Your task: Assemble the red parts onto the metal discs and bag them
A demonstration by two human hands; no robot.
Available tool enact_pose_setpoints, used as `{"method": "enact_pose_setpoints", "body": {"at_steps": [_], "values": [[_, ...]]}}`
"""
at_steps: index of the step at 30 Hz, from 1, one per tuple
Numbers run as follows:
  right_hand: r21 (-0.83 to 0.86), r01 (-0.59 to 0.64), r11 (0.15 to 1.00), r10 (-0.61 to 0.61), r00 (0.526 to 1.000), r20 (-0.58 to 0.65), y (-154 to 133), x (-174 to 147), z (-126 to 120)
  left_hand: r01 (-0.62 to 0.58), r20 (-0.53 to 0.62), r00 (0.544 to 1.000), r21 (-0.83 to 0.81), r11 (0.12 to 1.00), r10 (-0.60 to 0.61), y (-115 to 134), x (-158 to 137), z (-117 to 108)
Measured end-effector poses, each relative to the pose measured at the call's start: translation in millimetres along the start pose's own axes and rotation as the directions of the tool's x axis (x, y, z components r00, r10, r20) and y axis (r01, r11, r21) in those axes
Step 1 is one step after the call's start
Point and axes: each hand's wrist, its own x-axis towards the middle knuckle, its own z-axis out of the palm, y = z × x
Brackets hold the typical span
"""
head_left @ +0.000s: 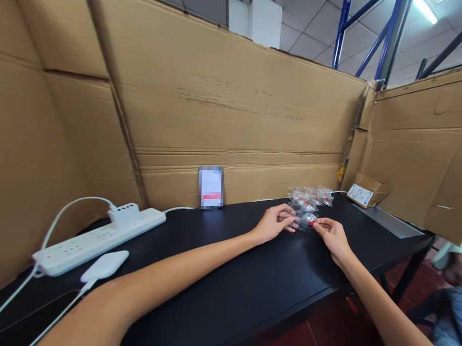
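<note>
Between my two hands is a small clear plastic packet (308, 219) with a round, see-through piece and a bit of red in it; its exact kind is too small to make out. My right hand (333, 238) pinches the packet at its red part, thumb against forefinger. On the other side, my left hand (275, 223) has its fingers curled and the thumb close to them, at the packet's left edge. Just behind lies a pile of similar clear packets (308, 197) with red spots. Both hands are low over the black table (257, 275).
A white power strip (103, 239) with cables and a white flat device (105, 265) lie at the left. A blurred card (211, 187) leans on the cardboard wall (233, 107). A brown labelled parcel (368, 191) stands at the right. Another person (451, 307) is partly visible at far right.
</note>
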Motion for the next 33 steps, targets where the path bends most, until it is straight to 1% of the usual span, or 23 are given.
{"method": "enact_pose_setpoints", "body": {"at_steps": [4,7,11,17,22,24,27,29,33], "values": [[-0.012,0.039,0.999,-0.039,0.999,0.03,-3.5,-2.2,1.6,0.015,0.036,0.999,0.017,1.0,-0.016,-2.0,0.3,-1.0],[-0.039,0.065,0.997,-0.062,0.995,0.079,-6.3,-4.6,2.8,0.014,0.075,0.997,0.02,1.0,-0.015,-1.1,-0.1,-1.5],[-0.065,0.077,0.995,-0.067,0.988,0.137,-9.1,-7.0,3.9,0.07,0.123,0.99,-0.017,0.997,-0.067,0.3,-0.8,-0.3],[-0.06,0.09,0.994,-0.08,0.986,0.149,-12.3,-8.1,3.5,0.114,0.133,0.987,-0.144,0.983,-0.095,2.4,-3.5,7.5],[-0.036,0.099,0.994,-0.093,0.986,0.14,-14.5,-8.1,2.7,0.13,0.114,0.987,-0.159,0.979,-0.113,5.6,-7.0,15.8],[-0.029,0.097,0.995,-0.092,0.988,0.128,-14.7,-8.1,2.3,0.13,0.085,0.99,-0.165,0.978,-0.117,4.4,-8.5,20.8],[-0.02,0.094,0.995,-0.092,0.991,0.098,-14.3,-8.0,1.7,0.1,0.008,0.995,-0.167,0.981,-0.1,1.5,-10.5,29.4],[-0.01,0.088,0.996,-0.087,0.991,0.097,-13.7,-8.2,1.4,0.09,-0.011,0.996,-0.164,0.982,-0.093,1.5,-11.8,33.9],[0.009,0.051,0.999,-0.052,0.984,0.169,-13.4,-9.5,1.7,0.119,0.072,0.991,-0.156,0.98,-0.109,8.2,-14.0,37.3]]}}
